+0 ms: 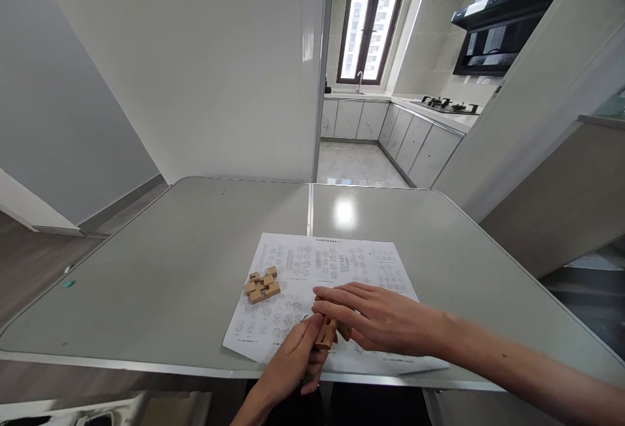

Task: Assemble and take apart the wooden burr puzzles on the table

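My left hand (295, 354) is closed round a notched wooden puzzle piece (325, 335), its thumb pressed on the side. A dark mark like a digit shows on the end of that piece. My right hand (364, 312) reaches over from the right, fingers laid across the top of the wood and gripping it. Another bit of wood peeks out below the right fingers; how the parts join is hidden. Left of both hands, several light wooden puzzle pieces (262, 286) lie together, one marked with a digit. Under everything is a printed sheet (293, 302) with small diagrams.
The grey table (146, 283) has a metal seam down its middle and a pale front edge just below my hands. A small teal object (69, 283) lies near its left edge. Beyond stand a white wall panel (234, 74) and a kitchen with white cabinets (420, 139).
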The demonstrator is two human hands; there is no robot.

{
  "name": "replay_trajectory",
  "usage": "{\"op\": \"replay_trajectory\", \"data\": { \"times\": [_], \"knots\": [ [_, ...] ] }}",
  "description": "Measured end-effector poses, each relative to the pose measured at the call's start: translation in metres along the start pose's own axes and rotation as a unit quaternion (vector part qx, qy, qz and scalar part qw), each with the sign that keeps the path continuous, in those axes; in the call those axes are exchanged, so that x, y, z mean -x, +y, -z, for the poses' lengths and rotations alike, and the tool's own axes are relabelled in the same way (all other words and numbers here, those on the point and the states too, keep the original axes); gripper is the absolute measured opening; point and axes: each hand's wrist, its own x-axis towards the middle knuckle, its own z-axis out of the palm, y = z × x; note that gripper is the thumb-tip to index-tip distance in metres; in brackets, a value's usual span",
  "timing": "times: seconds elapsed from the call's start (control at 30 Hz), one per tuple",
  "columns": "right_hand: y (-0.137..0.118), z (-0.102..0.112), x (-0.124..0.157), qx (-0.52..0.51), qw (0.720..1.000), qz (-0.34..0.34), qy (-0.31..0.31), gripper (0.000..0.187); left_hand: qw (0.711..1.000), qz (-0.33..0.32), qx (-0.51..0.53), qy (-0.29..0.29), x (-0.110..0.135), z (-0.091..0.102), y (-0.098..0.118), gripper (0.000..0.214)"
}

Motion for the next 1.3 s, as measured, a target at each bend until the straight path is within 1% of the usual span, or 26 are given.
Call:
{"op": "replay_trajectory", "data": {
  "times": [0.07, 0.27, 0.43, 0.6, 0.77, 0.93, 1.0, 1.1, 1.2, 1.3],
  "knots": [
    [-0.001, -0.002, 0.000, 0.000, 1.000, 0.000, 0.007, 0.059, 1.000, -0.008, -0.002, -0.006, 0.001, -0.001, 0.002, 0.060],
    [-0.002, -0.002, 0.001, -0.001, 1.000, -0.007, 0.014, 0.068, 0.997, -0.036, 0.021, -0.066, 0.001, 0.004, -0.002, 0.054],
    [-0.004, 0.000, 0.001, 0.011, 0.999, -0.018, 0.028, 0.057, 0.995, -0.056, -0.004, -0.081, 0.001, 0.007, -0.007, 0.057],
    [-0.003, -0.007, 0.001, 0.027, 0.999, -0.012, 0.022, 0.061, 0.995, -0.053, -0.016, -0.083, 0.002, 0.005, -0.004, 0.054],
    [0.002, -0.016, 0.000, 0.042, 0.998, 0.005, 0.039, 0.056, 0.996, -0.047, -0.010, -0.075, 0.003, 0.003, -0.003, 0.054],
    [0.001, -0.016, -0.003, 0.044, 0.998, -0.014, 0.046, 0.056, 0.995, -0.073, -0.025, -0.062, 0.001, 0.004, -0.006, 0.057],
    [0.000, -0.015, -0.003, 0.041, 0.998, -0.025, 0.050, 0.060, 0.995, -0.080, -0.031, -0.051, -0.001, 0.003, -0.007, 0.054],
    [0.000, -0.016, -0.002, 0.041, 0.997, -0.030, 0.052, 0.063, 0.994, -0.085, -0.058, -0.020, -0.003, 0.001, -0.010, 0.051],
    [0.001, -0.018, 0.000, 0.046, 0.997, -0.033, 0.056, 0.065, 0.992, -0.087, -0.092, 0.005, -0.003, -0.002, -0.011, 0.056],
    [0.000, -0.017, 0.001, 0.051, 0.996, -0.028, 0.066, 0.065, 0.991, -0.082, -0.102, 0.012, -0.003, -0.003, -0.010, 0.058]
  ]
}}
